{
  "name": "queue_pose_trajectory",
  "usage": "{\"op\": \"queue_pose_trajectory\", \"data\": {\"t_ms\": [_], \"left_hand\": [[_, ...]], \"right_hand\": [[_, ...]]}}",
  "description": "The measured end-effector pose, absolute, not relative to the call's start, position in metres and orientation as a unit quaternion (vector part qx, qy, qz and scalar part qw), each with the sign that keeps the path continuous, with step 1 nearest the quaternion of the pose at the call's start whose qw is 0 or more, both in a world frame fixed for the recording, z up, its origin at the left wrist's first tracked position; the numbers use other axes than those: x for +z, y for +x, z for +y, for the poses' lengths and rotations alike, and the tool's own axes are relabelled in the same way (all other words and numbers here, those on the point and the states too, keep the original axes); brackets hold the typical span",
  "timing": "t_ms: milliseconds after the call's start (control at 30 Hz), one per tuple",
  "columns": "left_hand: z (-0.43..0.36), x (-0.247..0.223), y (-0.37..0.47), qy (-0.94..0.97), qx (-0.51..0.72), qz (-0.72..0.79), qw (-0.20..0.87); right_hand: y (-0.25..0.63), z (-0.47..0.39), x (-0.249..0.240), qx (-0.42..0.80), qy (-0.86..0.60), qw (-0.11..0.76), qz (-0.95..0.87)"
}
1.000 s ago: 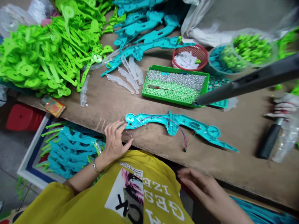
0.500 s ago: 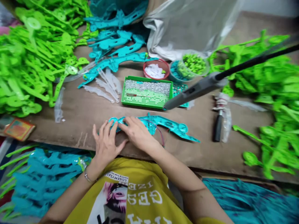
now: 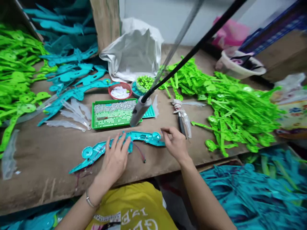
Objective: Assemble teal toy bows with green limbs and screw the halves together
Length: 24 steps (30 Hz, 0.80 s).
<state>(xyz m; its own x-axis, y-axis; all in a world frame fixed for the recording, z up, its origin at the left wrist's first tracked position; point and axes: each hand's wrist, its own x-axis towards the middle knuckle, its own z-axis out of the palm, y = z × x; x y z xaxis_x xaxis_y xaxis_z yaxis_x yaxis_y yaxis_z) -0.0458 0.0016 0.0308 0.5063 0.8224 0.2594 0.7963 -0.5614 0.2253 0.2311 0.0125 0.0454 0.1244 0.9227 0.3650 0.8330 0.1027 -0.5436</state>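
A teal plastic toy bow shell (image 3: 148, 137) lies hollow side up across the table in front of me. My left hand (image 3: 116, 156) rests flat over its middle, fingers stretched out and touching it. Thin wires (image 3: 140, 151) run from the shell onto the table, ending in a small dark tip. Beside the shell's right end is my right hand (image 3: 176, 143), its fingers curled and thumb near the index finger. Whatever may be between those fingertips is too small to make out. Above the shell, a grey electric screwdriver (image 3: 140, 111) hangs over a green tray of screws (image 3: 115, 123).
A red basket of white pieces (image 3: 120, 91) and a bowl of small green parts (image 3: 145, 83) stand behind the tray. A black-handled tool (image 3: 181, 124) lies right. Green parts (image 3: 216, 95) heap at both sides; teal shells (image 3: 79, 92) lie back left, clear strips (image 3: 72, 115) nearby.
My view has swung right. My right hand has left the shell's left part for its right end, and my left hand has shifted onto the middle. The shell now sits turned differently.
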Motion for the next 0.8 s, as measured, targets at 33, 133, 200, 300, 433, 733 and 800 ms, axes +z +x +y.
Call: {"op": "queue_pose_trajectory", "data": {"t_ms": [33, 133, 200, 300, 433, 733, 800], "left_hand": [[0.006, 0.03, -0.039, 0.873, 0.16, 0.459, 0.045], [0.019, 0.028, -0.03, 0.872, 0.144, 0.464, 0.064], [0.024, 0.026, -0.032, 0.869, 0.137, 0.468, 0.085], [0.026, 0.025, -0.041, 0.869, 0.125, 0.462, 0.123], [0.02, 0.023, -0.05, 0.856, 0.131, 0.477, 0.154], [0.013, 0.015, -0.053, 0.833, 0.155, 0.516, 0.123], [0.013, 0.017, -0.053, 0.836, 0.15, 0.517, 0.107]], "right_hand": [[0.234, 0.019, 0.047, 0.068, -0.664, 0.35, -0.657], [0.239, 0.051, 0.05, 0.072, -0.654, 0.355, -0.665], [0.242, 0.082, 0.05, 0.067, -0.658, 0.328, -0.674], [0.245, 0.131, 0.044, 0.054, -0.67, 0.283, -0.684], [0.241, 0.178, 0.027, 0.052, -0.674, 0.241, -0.696], [0.239, 0.194, 0.01, 0.02, -0.694, 0.175, -0.698], [0.239, 0.194, 0.011, 0.019, -0.689, 0.174, -0.703]]}}
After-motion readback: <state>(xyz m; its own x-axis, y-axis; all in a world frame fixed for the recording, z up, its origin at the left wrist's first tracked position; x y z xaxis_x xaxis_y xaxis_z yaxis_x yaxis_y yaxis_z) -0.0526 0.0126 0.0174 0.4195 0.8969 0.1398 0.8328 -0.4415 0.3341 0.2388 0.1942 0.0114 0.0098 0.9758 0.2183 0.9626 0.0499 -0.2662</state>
